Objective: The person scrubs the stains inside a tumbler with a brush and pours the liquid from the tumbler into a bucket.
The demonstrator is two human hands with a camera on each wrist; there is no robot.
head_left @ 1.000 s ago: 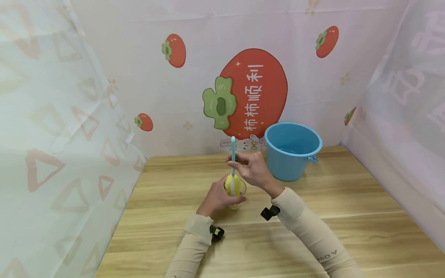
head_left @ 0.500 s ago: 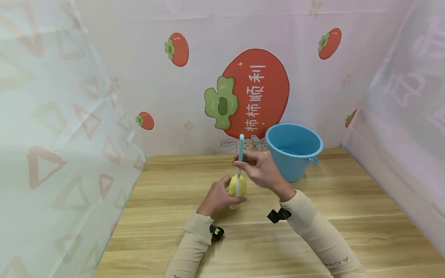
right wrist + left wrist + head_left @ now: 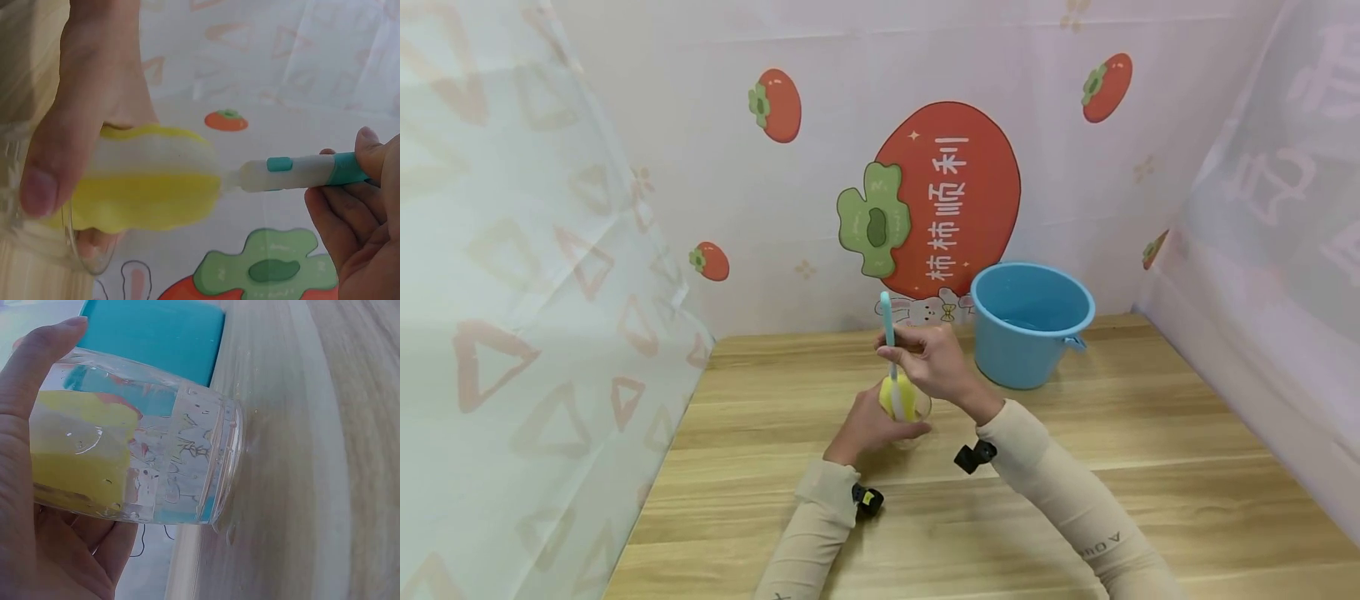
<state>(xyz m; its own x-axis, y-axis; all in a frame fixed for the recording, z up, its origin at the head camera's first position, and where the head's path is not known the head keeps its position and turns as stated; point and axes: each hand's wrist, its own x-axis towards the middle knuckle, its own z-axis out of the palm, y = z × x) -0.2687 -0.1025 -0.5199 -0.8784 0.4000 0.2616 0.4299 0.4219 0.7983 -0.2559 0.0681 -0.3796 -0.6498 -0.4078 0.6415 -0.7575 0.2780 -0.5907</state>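
My left hand (image 3: 868, 425) grips a clear glass cup (image 3: 181, 450) round its side, thumb on one side and fingers on the other. The cup stands upright, its base at or just above the wooden table; drops cling to its wall. A cup brush with a yellow and white sponge head (image 3: 156, 181) is partly inside the cup, the rest of the head above the rim. My right hand (image 3: 936, 358) pinches its white and teal handle (image 3: 300, 172) between thumb and fingers. In the head view the handle stands nearly upright, leaning slightly left, and the left hand hides part of the cup.
A blue bucket (image 3: 1018, 350) with a side handle stands behind and right of the hands, near the back edge of the wooden table (image 3: 1000, 525). Printed cloth walls (image 3: 805, 208) enclose the back and both sides.
The right hand and brush moved right, then back left past their first place; the handle now leans a little left. The left hand keeps its hold on the cup in nearly the same spot.
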